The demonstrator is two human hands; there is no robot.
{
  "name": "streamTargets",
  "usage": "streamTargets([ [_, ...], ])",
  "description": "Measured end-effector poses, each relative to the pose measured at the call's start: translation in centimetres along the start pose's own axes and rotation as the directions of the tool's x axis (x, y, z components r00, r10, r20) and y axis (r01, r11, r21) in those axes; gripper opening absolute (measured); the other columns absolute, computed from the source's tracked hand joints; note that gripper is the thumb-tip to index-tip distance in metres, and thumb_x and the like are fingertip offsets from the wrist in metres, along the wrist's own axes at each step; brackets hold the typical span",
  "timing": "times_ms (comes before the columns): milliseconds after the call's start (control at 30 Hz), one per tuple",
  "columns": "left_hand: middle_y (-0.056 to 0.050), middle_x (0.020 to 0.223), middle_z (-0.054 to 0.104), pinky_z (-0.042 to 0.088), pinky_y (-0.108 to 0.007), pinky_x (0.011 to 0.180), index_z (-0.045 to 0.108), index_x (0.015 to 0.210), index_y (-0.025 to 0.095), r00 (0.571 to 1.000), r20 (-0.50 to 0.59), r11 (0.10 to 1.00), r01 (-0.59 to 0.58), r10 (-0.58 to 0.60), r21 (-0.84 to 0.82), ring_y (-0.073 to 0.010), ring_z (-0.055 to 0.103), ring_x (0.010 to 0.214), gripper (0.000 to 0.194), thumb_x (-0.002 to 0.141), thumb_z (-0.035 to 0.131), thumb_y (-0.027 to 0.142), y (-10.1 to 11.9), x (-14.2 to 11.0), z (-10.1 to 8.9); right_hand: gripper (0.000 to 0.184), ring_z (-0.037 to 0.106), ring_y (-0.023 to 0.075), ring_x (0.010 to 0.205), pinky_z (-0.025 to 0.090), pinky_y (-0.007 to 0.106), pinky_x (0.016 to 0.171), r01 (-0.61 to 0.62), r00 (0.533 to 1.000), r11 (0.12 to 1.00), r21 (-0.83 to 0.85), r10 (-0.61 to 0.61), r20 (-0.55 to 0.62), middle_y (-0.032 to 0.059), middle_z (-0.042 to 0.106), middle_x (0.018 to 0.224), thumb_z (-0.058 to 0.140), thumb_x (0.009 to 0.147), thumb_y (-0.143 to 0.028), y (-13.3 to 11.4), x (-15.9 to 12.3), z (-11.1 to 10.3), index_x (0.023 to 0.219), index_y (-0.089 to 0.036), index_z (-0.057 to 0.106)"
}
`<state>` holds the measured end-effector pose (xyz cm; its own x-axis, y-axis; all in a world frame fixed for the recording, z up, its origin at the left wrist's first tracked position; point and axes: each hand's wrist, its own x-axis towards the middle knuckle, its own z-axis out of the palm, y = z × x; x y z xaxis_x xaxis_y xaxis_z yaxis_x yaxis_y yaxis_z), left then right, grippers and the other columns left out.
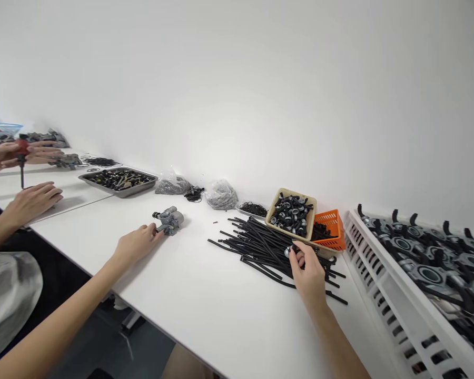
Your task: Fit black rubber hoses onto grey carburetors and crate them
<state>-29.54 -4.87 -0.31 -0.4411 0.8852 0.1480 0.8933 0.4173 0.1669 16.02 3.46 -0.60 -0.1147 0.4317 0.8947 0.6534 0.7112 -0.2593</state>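
Grey metal casting (171, 220) lies on the counter (205, 305) left of the black tube pile (256, 243), left hand (136, 245) open against it, seemingly for steadying; right hand (310, 271), over the pile, clamps a black-and-silver fitting (288, 251) between fingertips, likely for fine control.

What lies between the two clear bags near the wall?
A small black tangle lies between the left bag and right bag, in the head view.
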Motion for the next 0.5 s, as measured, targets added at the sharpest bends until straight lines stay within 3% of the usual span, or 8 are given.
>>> streamTargets([
  [133,-0.018,0.107,0.066,0.042,-0.035,0.063,0.058,0.098,0.015,0.982,-0.065,0.98,-0.171,0.178,0.104,-0.0334,0.066,0.089,0.047,0.096,0.023,0.046,1.6,0.1,0.4,0.02,0.052,0.0124,0.056,0.05,0.026,0.057,0.002,1.0,1.0,-0.019,-0.002,-0.029,0.0024,0.059,0.072,0.052,0.093,-0.021,0.5,0.1,-0.3,0.111,-0.017,0.059],
  [233,-0.014,0.099,0.069,0.039,-0.031,0.059,0.06,0.089,0.017,0.964,-0.134,0.967,-0.213,0.232,0.139,-0.0282,0.066,0.081,0.047,0.097,0.024,0.048,4.1,-1.6,-0.4,0.019,0.052,0.0119,0.056,0.05,0.025,0.057,0.011,0.999,1.0,-0.02,-0.012,-0.037,0.0023,0.06,0.073,0.054,0.092,-0.02,0.9,0.0,-0.3,0.111,-0.017,0.059],
  [300,-0.01,0.088,0.071,0.036,-0.028,0.056,0.061,0.079,0.018,0.924,-0.147,0.933,-0.336,0.353,0.131,-0.0225,0.066,0.071,0.048,0.097,0.027,0.048,6.7,-3.4,-1.5,0.019,0.051,0.0118,0.056,0.05,0.025,0.057,0.024,0.999,1.0,-0.014,-0.024,-0.034,0.0023,0.06,0.073,0.055,0.092,-0.02,0.9,0.0,-0.3,0.111,-0.017,0.059],
  [367,-0.006,0.074,0.069,0.033,-0.027,0.054,0.061,0.07,0.019,0.837,-0.148,0.85,-0.518,0.526,0.092,-0.0176,0.062,0.06,0.048,0.097,0.029,0.043,10.1,-5.5,-2.5,0.02,0.051,0.012,0.056,0.05,0.025,0.057,0.026,0.999,1.0,-0.009,-0.026,-0.031,0.0024,0.059,0.073,0.055,0.092,-0.02,0.8,0.1,-0.3,0.111,-0.017,0.059],
  [500,-0.002,0.055,0.061,0.03,-0.028,0.051,0.057,0.059,0.018,0.563,-0.251,0.583,-0.812,0.787,0.007,-0.0122,0.051,0.047,0.04,0.092,0.04,0.033,18.1,-8.6,-2.5,0.019,0.051,0.0122,0.057,0.05,0.026,0.057,-0.02,0.999,1.0,0.003,0.02,-0.037,0.0025,0.059,0.072,0.055,0.092,-0.022,0.6,0.1,-0.5,0.108,-0.016,0.06],
])
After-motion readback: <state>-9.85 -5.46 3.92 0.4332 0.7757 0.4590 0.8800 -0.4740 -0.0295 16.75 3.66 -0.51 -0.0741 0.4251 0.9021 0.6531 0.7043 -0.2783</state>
